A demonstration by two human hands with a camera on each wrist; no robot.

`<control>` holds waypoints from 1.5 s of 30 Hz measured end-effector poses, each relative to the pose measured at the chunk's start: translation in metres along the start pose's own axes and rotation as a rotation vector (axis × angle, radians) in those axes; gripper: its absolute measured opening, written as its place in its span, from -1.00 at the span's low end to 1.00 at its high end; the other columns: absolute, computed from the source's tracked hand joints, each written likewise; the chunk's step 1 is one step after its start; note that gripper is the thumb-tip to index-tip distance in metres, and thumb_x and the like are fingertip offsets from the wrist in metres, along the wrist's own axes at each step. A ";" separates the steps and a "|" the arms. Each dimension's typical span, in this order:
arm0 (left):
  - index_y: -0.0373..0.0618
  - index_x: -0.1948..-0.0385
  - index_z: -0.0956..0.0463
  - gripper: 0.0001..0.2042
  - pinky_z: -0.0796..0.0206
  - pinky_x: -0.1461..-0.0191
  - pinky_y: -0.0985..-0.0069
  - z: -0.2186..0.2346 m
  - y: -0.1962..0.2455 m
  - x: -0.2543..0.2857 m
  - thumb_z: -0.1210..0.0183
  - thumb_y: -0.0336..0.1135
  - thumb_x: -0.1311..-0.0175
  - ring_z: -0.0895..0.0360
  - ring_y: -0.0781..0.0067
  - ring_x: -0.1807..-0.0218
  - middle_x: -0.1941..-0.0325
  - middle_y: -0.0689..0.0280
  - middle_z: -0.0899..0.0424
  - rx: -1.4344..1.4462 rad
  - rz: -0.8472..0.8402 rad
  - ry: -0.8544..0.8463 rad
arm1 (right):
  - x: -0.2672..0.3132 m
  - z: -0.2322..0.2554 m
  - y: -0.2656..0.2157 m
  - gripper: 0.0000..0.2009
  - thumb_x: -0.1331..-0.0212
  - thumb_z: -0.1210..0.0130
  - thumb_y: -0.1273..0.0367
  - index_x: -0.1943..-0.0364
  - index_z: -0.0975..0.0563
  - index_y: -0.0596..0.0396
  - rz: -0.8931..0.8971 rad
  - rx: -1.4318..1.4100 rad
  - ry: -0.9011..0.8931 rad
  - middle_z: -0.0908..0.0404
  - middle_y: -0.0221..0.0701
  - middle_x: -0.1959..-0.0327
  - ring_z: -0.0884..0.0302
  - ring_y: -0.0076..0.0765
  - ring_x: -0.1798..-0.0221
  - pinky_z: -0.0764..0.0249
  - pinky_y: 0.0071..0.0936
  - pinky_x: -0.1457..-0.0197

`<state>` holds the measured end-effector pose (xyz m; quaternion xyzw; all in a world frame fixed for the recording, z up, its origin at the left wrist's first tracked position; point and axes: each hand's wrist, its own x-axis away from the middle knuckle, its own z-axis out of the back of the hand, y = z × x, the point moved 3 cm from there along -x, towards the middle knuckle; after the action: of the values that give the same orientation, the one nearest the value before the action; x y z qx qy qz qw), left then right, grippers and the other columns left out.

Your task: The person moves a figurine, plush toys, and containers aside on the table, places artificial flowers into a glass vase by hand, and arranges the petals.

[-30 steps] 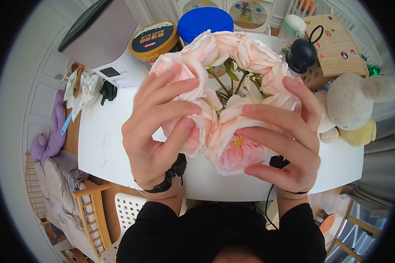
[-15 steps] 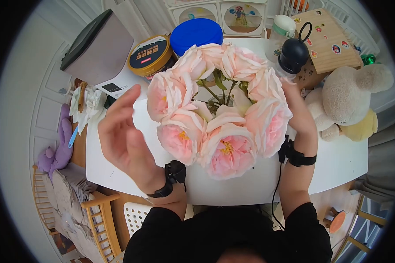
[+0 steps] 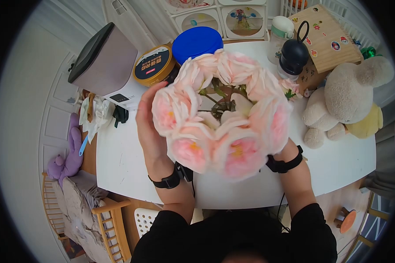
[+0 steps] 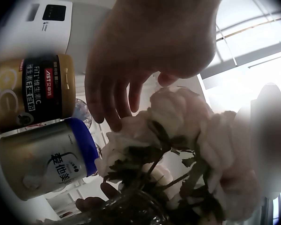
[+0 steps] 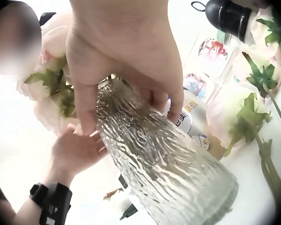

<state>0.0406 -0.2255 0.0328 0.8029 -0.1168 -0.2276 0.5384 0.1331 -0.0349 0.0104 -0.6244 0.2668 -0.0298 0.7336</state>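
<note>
Holding pale-pink roses (image 3: 243, 153), the glass vase (image 5: 164, 150) is gripped near its neck by the fingers (image 5: 86, 108) of the right hand (image 5: 124, 61) over the desk (image 3: 123, 158); the left hand (image 4: 150, 51) is held beside the roses, fingers extended.

- The left hand (image 3: 148, 116) goes from spread fingers on the bouquet's (image 3: 230, 126) left-hand roses a second ago, to apart on the bouquet's left half a second ago, to close against its left edge now; petals now hide part of the hand;
- the right hand (image 5: 126, 65) shifts from the bouquet's front-right petals, then its far right side, to underneath it; the roses now hide it in the head view, while its fingers grip the glass vase (image 5: 164, 154);
- the front rose (image 3: 239, 155) of the bouquet is now free of fingers;
- a loose rose (image 3: 290, 89) now shows right of the bouquet;
- more of the white shelf (image 3: 220, 24) shows beyond the bouquet
</note>
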 end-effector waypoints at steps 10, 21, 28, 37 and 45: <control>-0.27 -0.09 -0.46 -0.43 -0.09 -0.41 0.22 -0.008 0.009 0.010 -0.09 0.09 -0.27 -0.42 0.13 -0.25 -0.13 0.04 -0.54 -0.204 -0.438 -0.254 | 0.022 0.058 0.019 -0.62 -0.08 -0.25 0.54 -0.04 -0.54 0.22 0.010 -0.043 0.134 -0.63 -0.28 0.00 -0.52 -0.36 -0.09 -0.38 -0.41 -0.22; -0.15 -0.02 -0.57 -0.53 0.18 -0.49 0.05 -0.044 0.021 0.033 -0.30 -0.16 -0.05 -0.15 -0.09 -0.43 -0.26 0.10 -0.49 -0.663 -0.682 -0.344 | 0.061 0.118 0.009 -0.66 -0.12 -0.21 0.54 -0.03 -0.53 0.24 0.014 0.002 0.300 -0.62 -0.24 0.01 -0.52 -0.35 -0.09 -0.37 -0.42 -0.24; -0.06 0.21 -0.65 -0.79 0.20 -0.49 0.06 -0.054 0.018 0.035 -0.26 -0.28 -0.13 -0.11 -0.07 -0.43 -0.21 0.16 -0.53 -0.738 -0.628 -0.342 | 0.087 0.072 -0.110 -0.61 -0.01 -0.29 0.14 0.11 -0.66 0.04 0.640 0.501 0.005 -0.66 -0.20 0.07 -0.32 0.14 -0.30 -0.13 0.09 -0.39; -0.11 0.29 -0.65 -0.85 0.13 -0.45 0.00 -0.049 0.014 0.035 -0.16 -0.28 -0.23 -0.16 -0.10 -0.41 -0.12 0.15 -0.59 -0.534 -0.575 -0.363 | 0.076 0.041 -0.102 -0.61 0.43 -0.33 0.16 0.35 -0.75 -0.08 0.504 0.682 -0.021 -0.69 -0.37 0.01 -0.18 0.12 -0.41 -0.06 0.10 -0.46; -0.15 0.16 -0.60 -0.67 0.15 -0.48 0.00 -0.048 0.018 0.034 -0.21 -0.09 -0.21 -0.19 -0.08 -0.40 -0.14 0.07 -0.56 -0.533 -0.593 -0.335 | 0.077 0.053 -0.101 -0.70 0.22 -0.35 0.19 0.37 -0.68 0.01 0.650 0.433 0.092 -0.67 -0.19 0.10 -0.34 0.09 -0.27 -0.19 0.04 -0.37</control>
<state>0.0948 -0.2082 0.0563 0.5865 0.0960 -0.5218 0.6120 0.2508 -0.0376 0.0813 -0.3363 0.4708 0.1204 0.8067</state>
